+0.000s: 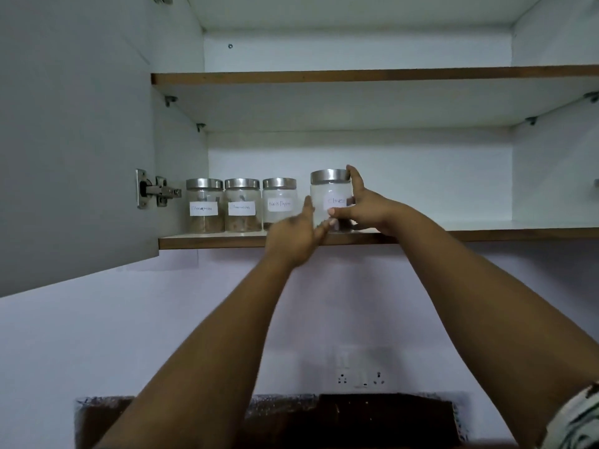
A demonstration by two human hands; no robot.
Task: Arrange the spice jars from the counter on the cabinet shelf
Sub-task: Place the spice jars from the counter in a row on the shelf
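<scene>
Right now the cloves jar (330, 202) stands on the lower cabinet shelf (207, 240), near its front edge and a little apart from the three jars already lined up to its left. It looks like clear glass with a brushed steel lid (330, 176) and a white handwritten label; a small dark heap of spice shows at the bottom, so it is probably light in content but heavy enough in the glass. Glass of this kind is stiff, smooth and breakable, so the safest hold is round the body below the lid, not by the lid alone, which might slip or come loose.

The right hand (366, 209) holds it so: thumb across the front by the label, a finger up along the lid's right edge, the rest curled round the far side. The left hand (296, 233) is blurred, its fingers straight and held together, the tips at the jar's lower left side as if to nudge or steady it; whether they actually touch I cannot tell.

To the left, the black pepper jar (279, 202) and two cinnamon jars (205, 205) (243, 205) stand side by side. The cabinet door (74, 140) hangs open at far left, and the upper shelf (356, 75) carries nothing visible.
</scene>
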